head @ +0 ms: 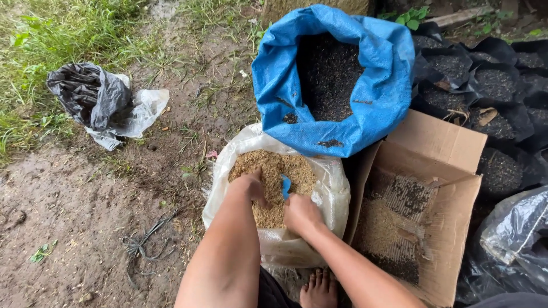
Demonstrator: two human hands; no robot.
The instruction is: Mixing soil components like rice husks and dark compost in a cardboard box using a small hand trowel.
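Both my hands reach into a clear plastic sack (337, 197) full of tan husks (268, 165). My left hand (248, 187) is dug into the husks with its fingers partly buried. My right hand (299, 212) grips a small blue scoop (286, 185), of which only a blue edge shows between the hands. My bare foot (319, 288) rests on the ground just below the sack.
A blue woven sack (388, 97) of dark soil stands behind. To the right is a cardboard box (451, 188) holding husks and soil. Black grow bags (496, 85) filled with soil lie at far right. Crumpled black and clear plastic (103, 102) lies on muddy ground at left.
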